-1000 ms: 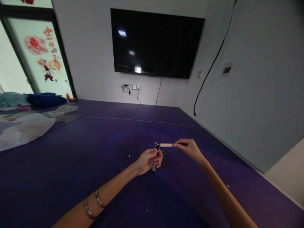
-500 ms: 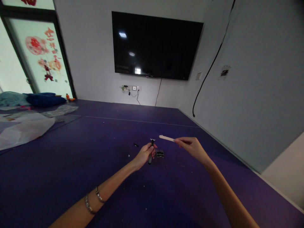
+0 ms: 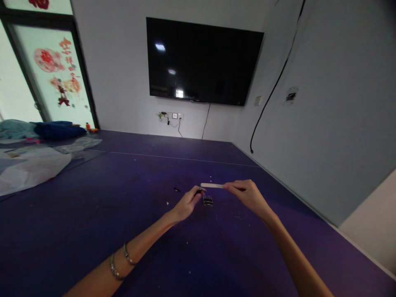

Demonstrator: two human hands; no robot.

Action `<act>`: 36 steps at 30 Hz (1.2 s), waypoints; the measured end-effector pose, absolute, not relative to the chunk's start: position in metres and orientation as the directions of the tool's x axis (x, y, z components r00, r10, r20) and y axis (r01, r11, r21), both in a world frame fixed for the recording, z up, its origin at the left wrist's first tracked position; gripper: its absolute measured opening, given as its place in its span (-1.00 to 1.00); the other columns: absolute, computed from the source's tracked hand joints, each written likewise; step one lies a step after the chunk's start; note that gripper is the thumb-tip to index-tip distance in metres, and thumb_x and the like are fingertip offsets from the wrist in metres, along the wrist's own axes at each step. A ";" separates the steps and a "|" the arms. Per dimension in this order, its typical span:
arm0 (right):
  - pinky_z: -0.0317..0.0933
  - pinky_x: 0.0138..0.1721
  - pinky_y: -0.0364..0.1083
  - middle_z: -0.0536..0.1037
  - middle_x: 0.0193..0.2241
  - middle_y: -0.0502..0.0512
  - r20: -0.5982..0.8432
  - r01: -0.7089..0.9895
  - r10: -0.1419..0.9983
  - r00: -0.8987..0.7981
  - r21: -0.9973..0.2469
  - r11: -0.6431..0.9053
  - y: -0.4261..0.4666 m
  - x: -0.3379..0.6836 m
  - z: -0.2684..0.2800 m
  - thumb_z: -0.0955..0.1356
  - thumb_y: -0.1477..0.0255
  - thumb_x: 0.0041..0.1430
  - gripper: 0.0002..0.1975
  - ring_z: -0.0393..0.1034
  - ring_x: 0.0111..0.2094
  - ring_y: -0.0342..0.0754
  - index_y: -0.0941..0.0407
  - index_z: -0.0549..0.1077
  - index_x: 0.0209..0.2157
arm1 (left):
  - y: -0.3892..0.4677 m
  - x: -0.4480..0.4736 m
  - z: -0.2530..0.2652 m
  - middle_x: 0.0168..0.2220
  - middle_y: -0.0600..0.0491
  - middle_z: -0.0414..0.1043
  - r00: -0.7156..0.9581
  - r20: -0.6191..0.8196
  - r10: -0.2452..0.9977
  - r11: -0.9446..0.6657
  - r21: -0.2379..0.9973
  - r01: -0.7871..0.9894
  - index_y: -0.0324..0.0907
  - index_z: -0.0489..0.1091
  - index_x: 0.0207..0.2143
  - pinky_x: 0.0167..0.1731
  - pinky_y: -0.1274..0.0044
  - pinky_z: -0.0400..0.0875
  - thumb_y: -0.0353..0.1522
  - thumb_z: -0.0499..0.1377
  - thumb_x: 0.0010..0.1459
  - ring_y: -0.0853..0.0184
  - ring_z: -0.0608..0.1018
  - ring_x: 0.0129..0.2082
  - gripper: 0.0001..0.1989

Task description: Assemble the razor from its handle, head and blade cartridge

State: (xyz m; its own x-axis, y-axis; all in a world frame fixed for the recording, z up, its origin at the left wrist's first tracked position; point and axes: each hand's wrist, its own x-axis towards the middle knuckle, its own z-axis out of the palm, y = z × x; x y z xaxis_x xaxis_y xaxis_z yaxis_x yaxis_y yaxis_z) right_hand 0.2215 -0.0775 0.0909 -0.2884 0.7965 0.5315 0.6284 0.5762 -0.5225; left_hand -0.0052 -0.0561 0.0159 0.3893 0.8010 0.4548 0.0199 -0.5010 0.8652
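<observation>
Left hand (image 3: pixel 186 204) is clamped on a small razor-like tool (image 3: pixel 200 191), right hand (image 3: pixel 246 194) pinches a pale stick (image 3: pixel 213 186) by its head, so probably lining-up stage, needing steady aim next.

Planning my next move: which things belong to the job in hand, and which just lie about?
Job: pale stick, right hand; small dark tool, left hand; probably the dark case nearby.

Lying about: plastic sheeting; blue cloth; white scrap. Black piece: unclear.
</observation>
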 end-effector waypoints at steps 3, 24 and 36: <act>0.15 -0.47 -0.14 0.58 -0.50 0.06 0.508 0.632 0.785 -0.355 -0.489 0.602 -0.079 0.216 0.091 0.27 0.21 0.11 -0.71 0.37 -0.54 -0.09 0.03 0.59 -0.39 | -0.059 -0.006 0.017 -0.36 0.07 0.30 0.405 0.492 0.770 -0.549 0.835 0.029 -0.18 0.31 -0.25 -0.26 0.56 0.14 -0.28 0.00 0.19 0.35 0.31 -0.33 -0.81; 0.12 -0.49 -0.17 0.53 -0.52 0.07 0.363 0.544 0.832 -0.419 -0.633 0.550 -0.084 0.224 0.097 0.30 0.21 0.07 -0.68 0.31 -0.50 -0.13 0.15 0.57 -0.39 | -0.069 -0.002 0.018 -0.43 0.12 0.13 0.426 0.492 0.759 -0.595 0.789 0.150 -0.18 0.15 -0.34 -0.32 0.55 0.14 -0.23 -0.11 0.24 0.40 0.22 -0.41 -0.78; 0.02 -0.54 -0.17 0.46 -0.57 0.03 0.333 0.540 0.877 -0.345 -0.694 0.476 -0.082 0.231 0.094 0.31 0.22 0.05 -0.69 0.19 -0.55 -0.17 0.15 0.57 -0.43 | -0.073 0.000 0.018 -0.42 0.12 0.13 0.411 0.486 0.771 -0.571 0.813 0.112 -0.19 0.18 -0.33 -0.34 0.56 0.15 -0.24 -0.12 0.25 0.41 0.22 -0.41 -0.77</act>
State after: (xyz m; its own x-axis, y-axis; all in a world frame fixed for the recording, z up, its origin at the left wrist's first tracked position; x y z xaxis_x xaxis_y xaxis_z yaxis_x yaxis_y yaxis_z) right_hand 0.2308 -0.0817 0.0944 -0.3448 0.8775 0.3334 0.5403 0.4760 -0.6939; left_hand 0.0005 -0.0730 0.0183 0.4113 0.7713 0.4857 0.1115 -0.5714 0.8130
